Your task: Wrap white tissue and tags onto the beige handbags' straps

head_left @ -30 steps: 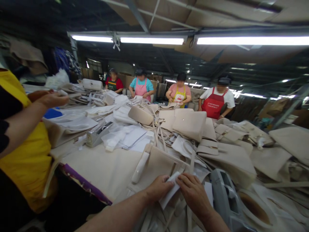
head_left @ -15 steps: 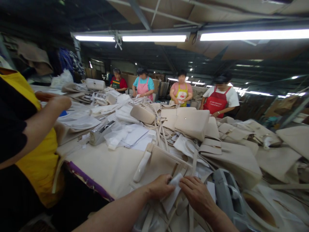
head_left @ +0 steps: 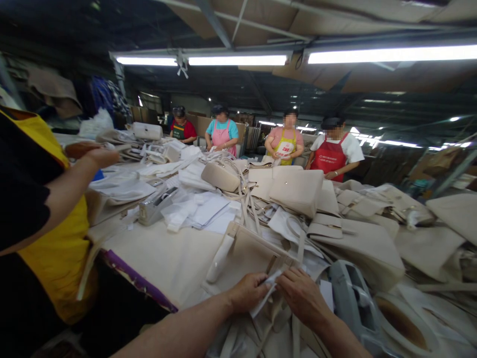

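Observation:
A beige handbag [head_left: 248, 253] lies in front of me, a clear-white wrapped roll along its left side. Over its near edge, my left hand [head_left: 250, 291] pinches a piece of white wrapping paper [head_left: 264, 301] between thumb and fingers. My right hand [head_left: 300, 293] is closed on the other side of the same paper, fingers bent over the bag's fittings. Both hands are close together, nearly touching. Beige straps [head_left: 295, 333] hang below them. What lies under the right fingers is hidden.
A grey tape dispenser [head_left: 352, 298] and a large tape roll [head_left: 404, 323] stand at my right. Another dispenser [head_left: 154, 205] sits left of white paper sheets [head_left: 208, 211]. Beige bags [head_left: 298, 189] are heaped behind. A co-worker in a yellow apron [head_left: 55, 199] stands at left; several others face me.
My hands stay on the paper, which is now folded flatter and shows less. The left co-worker's hands moved slightly right. Two co-workers across the table shifted posture.

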